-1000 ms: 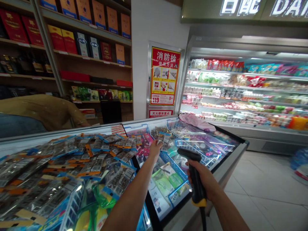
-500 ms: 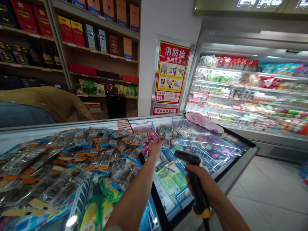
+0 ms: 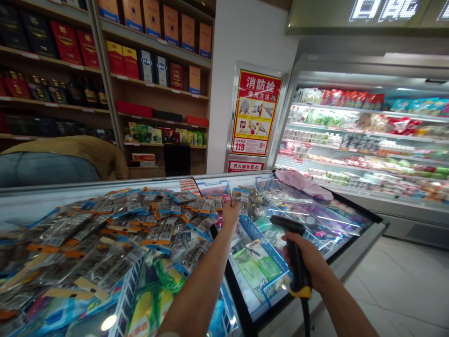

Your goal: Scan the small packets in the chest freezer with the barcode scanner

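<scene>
My left hand [image 3: 231, 213] reaches out over the far side of the chest freezer. Its fingers are closed at the lower edge of a clear packet [image 3: 242, 198] with a blue top strip and a barcode label. A pink packet [image 3: 225, 198] shows just behind that hand. In my right hand [image 3: 306, 256] is a black and yellow barcode scanner [image 3: 296, 262], held upright by its handle, with its head pointing left. A cord hangs from it. Many similar small packets [image 3: 128, 210] with orange and blue strips lie heaped to the left.
Blue wire baskets [image 3: 261, 236] divide the freezer, with green bags [image 3: 257, 264] inside. A pink plastic bag [image 3: 303, 183] lies on the far corner. Behind the freezer a person [image 3: 63, 157] bends over before shelves of boxes. A refrigerated display [image 3: 365, 135] stands at the right.
The view has shifted, so the surroundings sit lower and farther right. My right hand has moved a little right with the scanner. The person behind bends with the arm less visible.
</scene>
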`<state>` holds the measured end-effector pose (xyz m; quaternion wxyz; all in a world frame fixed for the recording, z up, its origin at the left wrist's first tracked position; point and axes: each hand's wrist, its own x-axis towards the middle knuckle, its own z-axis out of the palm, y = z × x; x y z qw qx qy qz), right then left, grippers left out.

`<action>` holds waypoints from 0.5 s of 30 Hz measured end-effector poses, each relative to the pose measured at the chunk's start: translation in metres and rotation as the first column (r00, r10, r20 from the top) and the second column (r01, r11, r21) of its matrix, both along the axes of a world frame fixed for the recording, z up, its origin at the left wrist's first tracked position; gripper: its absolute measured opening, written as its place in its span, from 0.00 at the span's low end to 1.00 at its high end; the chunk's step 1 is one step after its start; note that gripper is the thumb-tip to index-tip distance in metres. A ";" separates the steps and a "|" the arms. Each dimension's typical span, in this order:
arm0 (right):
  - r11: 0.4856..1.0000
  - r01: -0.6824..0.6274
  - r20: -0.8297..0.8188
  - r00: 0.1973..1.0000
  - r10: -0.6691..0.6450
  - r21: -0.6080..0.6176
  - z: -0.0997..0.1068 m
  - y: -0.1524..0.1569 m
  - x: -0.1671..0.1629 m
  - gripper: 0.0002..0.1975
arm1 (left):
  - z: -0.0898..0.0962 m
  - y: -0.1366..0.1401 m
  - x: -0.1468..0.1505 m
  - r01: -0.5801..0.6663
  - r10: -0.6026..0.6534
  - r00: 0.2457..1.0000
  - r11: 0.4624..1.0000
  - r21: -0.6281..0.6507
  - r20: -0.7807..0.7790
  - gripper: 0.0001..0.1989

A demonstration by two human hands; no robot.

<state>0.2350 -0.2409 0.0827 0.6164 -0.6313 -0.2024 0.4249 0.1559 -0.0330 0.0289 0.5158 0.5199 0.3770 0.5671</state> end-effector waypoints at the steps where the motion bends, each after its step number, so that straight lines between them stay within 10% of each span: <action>1: 1.000 -0.011 -0.001 1.000 0.011 -0.001 -0.002 0.001 0.001 0.11 | 0.005 0.003 -0.006 -0.036 0.039 0.995 0.999 0.034 -0.087 0.13; 9: 0.998 -0.049 0.018 0.999 0.048 0.031 -0.012 0.016 0.001 0.12 | 0.043 0.018 -0.088 -0.267 0.343 0.713 0.939 0.216 -0.612 0.18; 15: 0.998 0.009 0.027 1.000 -0.011 0.065 -0.016 0.023 0.018 0.12 | 0.038 0.021 -0.137 -0.319 0.396 0.400 0.906 0.279 -0.826 0.23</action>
